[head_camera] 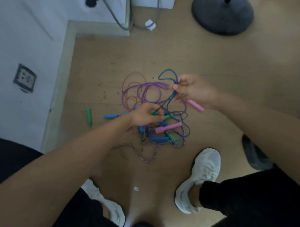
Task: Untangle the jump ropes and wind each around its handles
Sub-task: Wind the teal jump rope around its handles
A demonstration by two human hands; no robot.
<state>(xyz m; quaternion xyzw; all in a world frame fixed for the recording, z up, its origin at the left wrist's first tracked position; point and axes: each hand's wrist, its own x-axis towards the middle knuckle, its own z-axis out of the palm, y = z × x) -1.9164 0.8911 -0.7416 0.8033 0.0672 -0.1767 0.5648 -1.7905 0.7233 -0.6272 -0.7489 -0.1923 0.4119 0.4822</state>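
Observation:
A tangle of jump ropes lies on the tan floor. Purple cord (147,93) loops at the back, a thin brown cord (130,78) beside it, and a striped cord (143,156) trails toward me. Blue handles (111,116), green handles (170,137) and a pink handle (167,127) sit in the pile. One green handle (88,116) lies apart at the left. My left hand (145,115) is down in the tangle, fingers closed around a green handle and cords. My right hand (192,91) pinches a dark blue cord loop (167,74) above the pile, a second pink handle (196,105) under its palm.
A white wall with a socket (25,77) runs along the left. A round black stand base (222,12) sits at the back right, cables (125,15) and a white plug at the back. My white shoes (199,179) stand close to the pile. A paper scrap (135,188) lies near them.

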